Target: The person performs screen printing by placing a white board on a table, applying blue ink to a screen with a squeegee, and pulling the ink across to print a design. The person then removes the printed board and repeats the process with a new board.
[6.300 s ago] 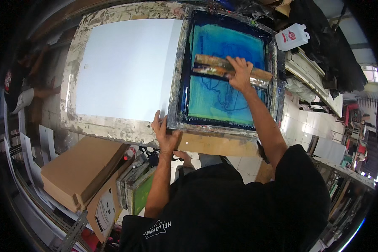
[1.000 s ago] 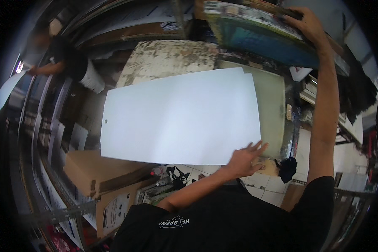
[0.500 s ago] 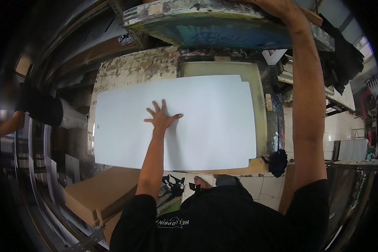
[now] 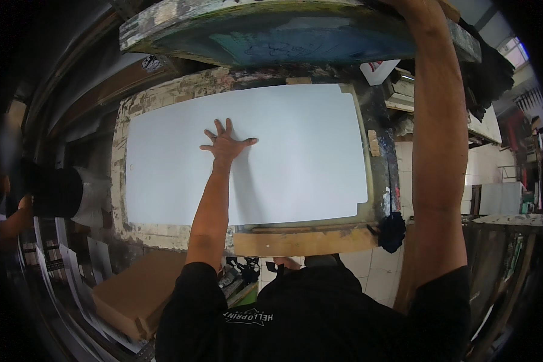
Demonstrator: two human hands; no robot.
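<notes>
The left hand point(image 4: 223, 146) presses flat on the white sheet point(image 4: 301, 151), fingers spread wide and gripping nothing. The right hand point(image 4: 414, 7) is up at the raised screen point(image 4: 277, 45), mostly cut off by the upper edge of the frame, so I can't tell how its fingers are closed. The sheet lies mid-frame on the stained tabletop point(image 4: 151, 237), below the tilted screen. Just now it has slid away from the person: its near edge, which overhung the wooden strip point(image 4: 308, 241), has cleared it, and the far edge reaches higher over the tabletop. To my eye, that leaves the sheet sitting more fully on the work surface, only a sliver of pale green panel point(image 4: 363, 210) showing at its right. Farther out, a black cloth bundle point(image 4: 393, 233) hangs at lower right, a cardboard box point(image 4: 140, 289) sits lower left, and a co-worker point(image 4: 48, 190) stands at the left rim.
</notes>
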